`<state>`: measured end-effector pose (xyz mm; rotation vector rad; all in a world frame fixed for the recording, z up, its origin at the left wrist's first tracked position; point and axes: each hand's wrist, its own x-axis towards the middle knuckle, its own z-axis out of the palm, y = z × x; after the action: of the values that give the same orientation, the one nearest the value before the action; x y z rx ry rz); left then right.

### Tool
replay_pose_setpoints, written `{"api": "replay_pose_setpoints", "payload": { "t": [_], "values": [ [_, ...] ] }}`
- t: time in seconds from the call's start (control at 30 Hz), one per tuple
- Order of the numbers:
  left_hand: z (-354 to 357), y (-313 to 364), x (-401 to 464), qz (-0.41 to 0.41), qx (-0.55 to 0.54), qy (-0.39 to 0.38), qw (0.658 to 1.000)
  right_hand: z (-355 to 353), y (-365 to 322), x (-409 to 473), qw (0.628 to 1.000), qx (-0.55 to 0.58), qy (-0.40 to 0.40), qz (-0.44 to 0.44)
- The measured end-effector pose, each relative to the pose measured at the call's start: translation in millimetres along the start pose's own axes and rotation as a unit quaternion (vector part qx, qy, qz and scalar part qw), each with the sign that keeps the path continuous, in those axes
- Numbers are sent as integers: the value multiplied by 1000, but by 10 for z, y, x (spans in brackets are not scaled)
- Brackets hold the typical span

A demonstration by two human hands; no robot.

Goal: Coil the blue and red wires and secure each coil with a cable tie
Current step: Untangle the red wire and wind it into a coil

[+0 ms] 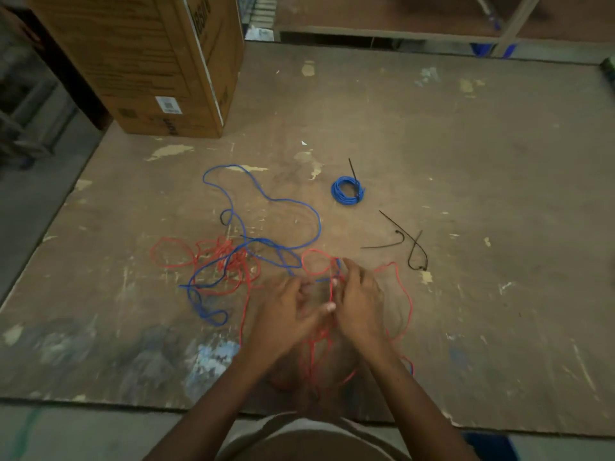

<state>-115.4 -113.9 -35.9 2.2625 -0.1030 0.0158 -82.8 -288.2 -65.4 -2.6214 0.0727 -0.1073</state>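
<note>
One blue coil was seen already wound and bound with a black cable tie, set down on the bench well beyond the hands. The rest of the work lay unfinished: a loose blue wire was spread in wide loops over the middle of the bench and was tangled at its near-left end with a heap of red wire.

The left hand and the right hand were brought close together at the near edge, and strands of red wire were gripped between their curled fingers; a short blue piece showed just by the right hand's fingertips, though whether it was held could not be told. More red wire hung down between the wrists and looped out to the right.

The step in hand was judged to be the sorting or first winding of the red wire. The next move was judged to call for the red strand to be freed from the blue tangle, then drawn in and laid in even turns. Spare cable ties were lying just right of the hands, within reach for the binding. A cardboard box stood at the far left corner.
</note>
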Motion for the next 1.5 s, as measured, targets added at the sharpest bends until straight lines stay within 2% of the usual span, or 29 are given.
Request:
{"api": "replay_pose_setpoints", "payload": {
  "t": [0.1,0.17,0.23,0.3,0.4,0.5,0.57,0.63,0.73,0.8,0.93,1.0,1.03,1.13,1.2,1.27,1.33,1.4,1.43,1.47,1.5],
  "values": [
    [159,-52,-208,-78,-43,-70,994,33,20,-116,992,98,-35,73],
    [208,-139,-215,-82,-51,-102,990,33,31,-183,975,200,-30,88],
    [254,-214,-212,-66,-62,-136,987,-11,12,-253,962,245,-20,121],
    [280,-217,-226,-49,-81,-129,987,-51,38,-325,956,258,-32,134],
    [312,-204,-249,-60,-189,-90,976,-76,159,-437,967,236,-20,92],
    [254,-138,-250,-137,-350,-74,924,-68,337,-528,988,146,8,48],
    [180,-50,-275,-179,-433,-76,880,-76,423,-559,995,93,-21,37],
    [103,65,-306,-206,-493,-78,842,-90,467,-575,992,92,-68,46],
    [44,217,-350,-197,-589,-79,780,-128,478,-621,986,108,-117,51],
    [19,296,-392,-179,-612,-98,764,-228,433,-639,976,159,-139,48],
    [57,381,-560,-186,-638,-111,738,-526,265,-739,940,300,-155,52],
    [100,393,-681,-213,-640,-106,730,-651,206,-801,897,388,-198,69],
    [129,396,-743,-217,-624,-106,743,-700,188,-822,878,423,-213,69],
    [245,388,-910,-202,-553,-85,804,-741,182,-801,856,468,-215,40],
    [296,398,-975,-194,-545,-35,815,-743,153,-794,845,496,-197,29],
    [290,417,-1012,-176,-584,-19,792,-760,93,-799,824,537,-174,44],
    [233,428,-1034,-158,-648,-54,743,-794,34,-809,793,584,-159,72],
    [167,461,-1045,-178,-690,-87,696,-824,-13,-835,756,631,-149,92],
    [146,484,-1050,-204,-687,-93,691,-847,-37,-850,734,655,-149,99],
    [132,501,-1059,-231,-657,-96,712,-873,-58,-869,708,682,-149,108],
    [119,536,-1073,-248,-607,-98,748,-904,-89,-896,678,710,-152,114]
  ]
}}
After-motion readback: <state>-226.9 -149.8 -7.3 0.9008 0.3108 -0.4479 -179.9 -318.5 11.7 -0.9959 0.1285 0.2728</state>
